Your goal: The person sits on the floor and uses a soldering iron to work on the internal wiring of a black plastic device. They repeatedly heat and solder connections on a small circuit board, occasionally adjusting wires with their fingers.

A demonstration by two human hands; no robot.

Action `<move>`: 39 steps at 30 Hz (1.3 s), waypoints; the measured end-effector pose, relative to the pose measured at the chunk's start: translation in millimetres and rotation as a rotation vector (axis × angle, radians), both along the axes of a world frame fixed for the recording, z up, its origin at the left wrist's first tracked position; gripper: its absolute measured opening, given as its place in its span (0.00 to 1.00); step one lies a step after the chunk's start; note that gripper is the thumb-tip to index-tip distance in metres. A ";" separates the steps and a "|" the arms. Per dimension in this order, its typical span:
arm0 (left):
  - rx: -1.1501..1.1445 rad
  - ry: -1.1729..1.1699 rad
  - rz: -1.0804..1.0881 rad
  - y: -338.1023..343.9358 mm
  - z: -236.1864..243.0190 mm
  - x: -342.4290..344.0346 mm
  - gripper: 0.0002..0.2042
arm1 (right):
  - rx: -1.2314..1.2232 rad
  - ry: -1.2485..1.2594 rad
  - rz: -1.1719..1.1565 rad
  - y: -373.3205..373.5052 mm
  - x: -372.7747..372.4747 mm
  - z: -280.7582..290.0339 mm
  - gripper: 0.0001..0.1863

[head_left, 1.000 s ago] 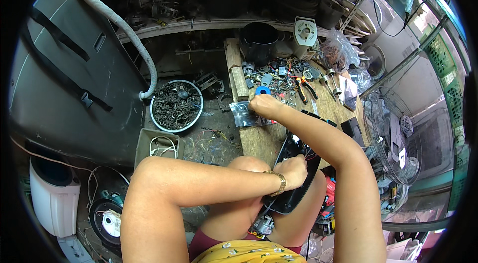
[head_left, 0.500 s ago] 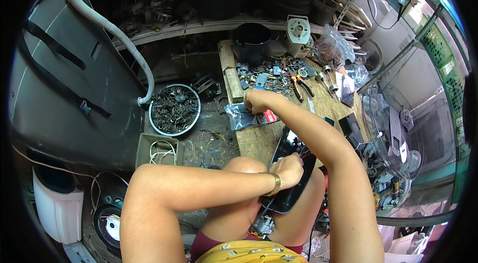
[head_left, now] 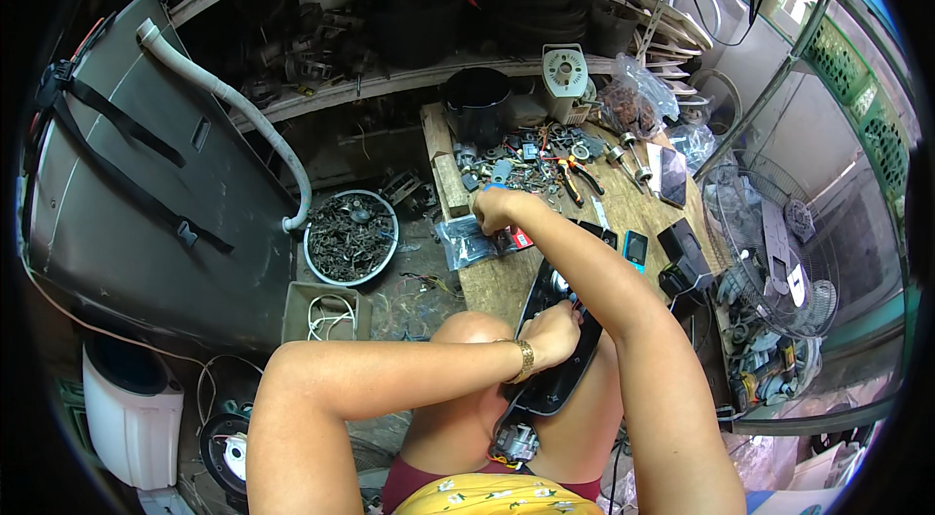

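Note:
A long black plastic casing [head_left: 553, 396] lies tilted across my thighs, its far end reaching the wooden table. My left hand [head_left: 547, 335] rests over it with curled fingers, beside a shiny round part inside; whatever they grip is hidden. My right hand [head_left: 497, 209] is stretched across to the table's left edge. Its fingers are bent down together over a clear plastic bag [head_left: 463, 240] and a small red packet [head_left: 521, 239]; what they pinch is out of sight. Between my thighs sits a small metal motor [head_left: 514, 443] with wires.
On the wooden table [head_left: 497, 286] lie loose metal parts, orange-handled pliers [head_left: 581, 179], a blue-edged phone [head_left: 635, 249] and a black bucket [head_left: 475, 106]. A basin of screws [head_left: 351, 237] stands on the floor at left. Fan guards [head_left: 779, 252] lean at right.
The view has shifted slightly. My left hand has moved a little up along the casing. My right hand stays over the plastic bag, with its fingers bent lower.

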State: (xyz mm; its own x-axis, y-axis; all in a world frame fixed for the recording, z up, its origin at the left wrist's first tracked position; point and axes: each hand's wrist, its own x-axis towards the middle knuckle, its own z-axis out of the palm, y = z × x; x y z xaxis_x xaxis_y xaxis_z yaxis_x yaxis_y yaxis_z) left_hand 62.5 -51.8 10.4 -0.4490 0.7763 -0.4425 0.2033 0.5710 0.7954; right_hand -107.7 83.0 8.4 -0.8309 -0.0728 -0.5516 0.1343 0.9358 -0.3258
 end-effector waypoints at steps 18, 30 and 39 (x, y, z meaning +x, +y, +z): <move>-0.091 -0.040 -0.061 -4.4 37.0 -4.2 0.19 | 0.340 0.612 0.317 -5.8 13.4 -40.3 0.07; -0.097 -0.089 -0.050 -5.9 38.5 -5.5 0.22 | 0.278 0.552 0.409 -6.7 8.9 -41.9 0.04; -0.119 -0.131 -0.013 -7.8 53.0 -5.5 0.24 | 0.299 0.668 0.289 -6.0 22.2 -51.5 0.06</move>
State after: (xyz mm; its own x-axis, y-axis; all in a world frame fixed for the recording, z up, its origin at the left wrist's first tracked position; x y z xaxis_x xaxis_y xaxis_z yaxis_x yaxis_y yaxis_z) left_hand 57.0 -59.7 63.4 -0.3717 0.7205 -0.5854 0.1107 0.6605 0.7426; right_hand -85.5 77.0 -43.1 -0.9642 -0.2636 0.0279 -0.2631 0.9646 0.0193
